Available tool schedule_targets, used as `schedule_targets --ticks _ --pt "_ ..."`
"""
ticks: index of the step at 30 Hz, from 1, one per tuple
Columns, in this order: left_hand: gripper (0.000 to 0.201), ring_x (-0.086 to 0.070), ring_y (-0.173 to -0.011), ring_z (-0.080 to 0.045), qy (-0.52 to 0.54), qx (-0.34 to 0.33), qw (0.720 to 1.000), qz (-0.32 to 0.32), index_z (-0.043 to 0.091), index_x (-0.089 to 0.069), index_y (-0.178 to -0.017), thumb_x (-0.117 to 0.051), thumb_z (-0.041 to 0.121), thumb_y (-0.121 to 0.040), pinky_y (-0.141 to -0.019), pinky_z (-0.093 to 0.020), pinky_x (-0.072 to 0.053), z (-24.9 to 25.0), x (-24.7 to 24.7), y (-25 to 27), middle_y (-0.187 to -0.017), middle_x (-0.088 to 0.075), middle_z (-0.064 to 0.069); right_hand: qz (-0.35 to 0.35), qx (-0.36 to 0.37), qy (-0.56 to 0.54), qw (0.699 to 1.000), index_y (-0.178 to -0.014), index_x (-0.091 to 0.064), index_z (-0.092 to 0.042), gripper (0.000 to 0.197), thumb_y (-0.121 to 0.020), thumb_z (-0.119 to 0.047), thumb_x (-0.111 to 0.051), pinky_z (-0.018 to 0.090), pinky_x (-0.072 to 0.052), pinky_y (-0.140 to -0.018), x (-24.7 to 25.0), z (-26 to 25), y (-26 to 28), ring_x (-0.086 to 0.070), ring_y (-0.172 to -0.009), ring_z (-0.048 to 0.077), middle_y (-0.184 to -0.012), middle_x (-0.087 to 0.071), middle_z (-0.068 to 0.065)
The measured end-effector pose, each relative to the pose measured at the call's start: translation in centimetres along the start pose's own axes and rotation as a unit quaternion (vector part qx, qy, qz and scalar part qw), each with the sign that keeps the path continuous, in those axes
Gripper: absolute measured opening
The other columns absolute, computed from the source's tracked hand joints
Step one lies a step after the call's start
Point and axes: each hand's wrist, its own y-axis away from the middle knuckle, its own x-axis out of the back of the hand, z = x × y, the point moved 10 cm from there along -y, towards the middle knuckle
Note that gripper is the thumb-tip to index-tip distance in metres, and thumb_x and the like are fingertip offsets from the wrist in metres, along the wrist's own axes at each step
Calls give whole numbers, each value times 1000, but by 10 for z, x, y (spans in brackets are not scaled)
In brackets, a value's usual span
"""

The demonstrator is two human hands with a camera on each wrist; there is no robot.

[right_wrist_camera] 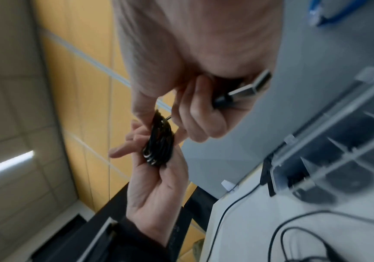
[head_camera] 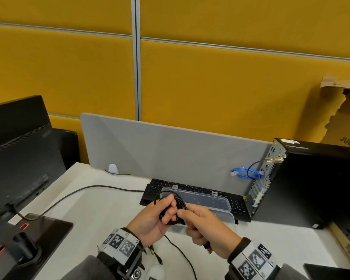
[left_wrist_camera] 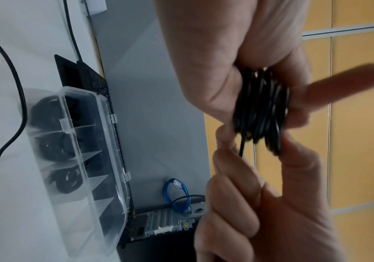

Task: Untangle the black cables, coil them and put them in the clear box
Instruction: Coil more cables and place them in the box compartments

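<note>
Gripping one cable coil (head_camera: 171,209): left hand (head_camera: 150,221) | right hand (head_camera: 205,227) pinching its tail | three coils in clear box (left_wrist_camera: 105,141)

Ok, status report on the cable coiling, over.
Left hand grips the black coil. Right hand holds its USB plug. Clear box open behind, nothing blocking.

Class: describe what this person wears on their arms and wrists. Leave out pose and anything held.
Both hands are bare: left hand, right hand. Dark grey sleeves cover both forearms. Each wrist carries a band of white tags printed with black square patterns, the left one on a black mount.
</note>
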Motion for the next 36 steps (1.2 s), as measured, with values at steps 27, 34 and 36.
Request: schedule_targets --ticks 27,34,36 --pt "19 -58 -102 -17 -465 -155 870 51 24 -50 -102 -33 31 -99 -91 -42 -51 67 -41 16 -104 -61 -2 211 221 229 924 -89 -69 -26 19 -93 -18 -52 13 -47 -71 70 -92 10 -58 -72 5 -84 -60 0" --pt "23 -58 -72 5 -388 -161 906 52 17 -53 -104 -32 25 -100 -62 -11 -46 71 -49 10 -81 -61 12 57 76 -236 967 -109 -63 7 25 -95 -7 -47 27 -56 -73 28 -61 -9 -68 -89 22 -101 -69 19" --pt "23 -55 -61 8 -382 -159 909 49 15 -53 -103 -31 23 -100 -55 -7 -42 69 -49 12 -73 -59 14 62 52 -288 954 -105 -63 10 23 -92 -3 -49 27 -57 -69 25 -58 -10 -69 -84 22 -97 -69 20"
